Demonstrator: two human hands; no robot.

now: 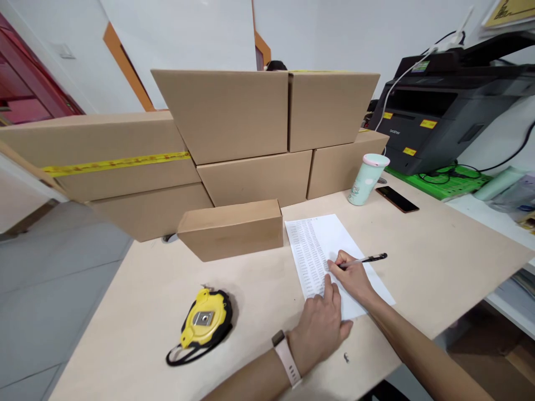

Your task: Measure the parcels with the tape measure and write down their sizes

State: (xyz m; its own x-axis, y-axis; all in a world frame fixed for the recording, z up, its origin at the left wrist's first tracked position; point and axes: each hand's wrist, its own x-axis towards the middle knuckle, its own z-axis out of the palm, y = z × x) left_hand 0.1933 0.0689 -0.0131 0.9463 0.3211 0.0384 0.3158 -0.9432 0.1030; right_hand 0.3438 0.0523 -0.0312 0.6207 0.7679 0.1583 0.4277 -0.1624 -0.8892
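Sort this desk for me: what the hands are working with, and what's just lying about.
In hand: pen in the right hand; printed sheet, held flat by the left hand.
Lying about: tape measure, small box, stacked boxes, cup, phone, printer.

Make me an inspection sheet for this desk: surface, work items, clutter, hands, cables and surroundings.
Surface: light wooden table, no spills seen.
Job's things: printed sheet flat on the table; pen over it.
Clutter: yellow tape measure, small cardboard box, stacked cartons, lidded cup, phone.
Grippers: left hand flat on the sheet; right hand grips the pen.
Cables: white cable runs up past the printer; black cables lie on the green mat.
Surroundings: grey floor at left, white walls.
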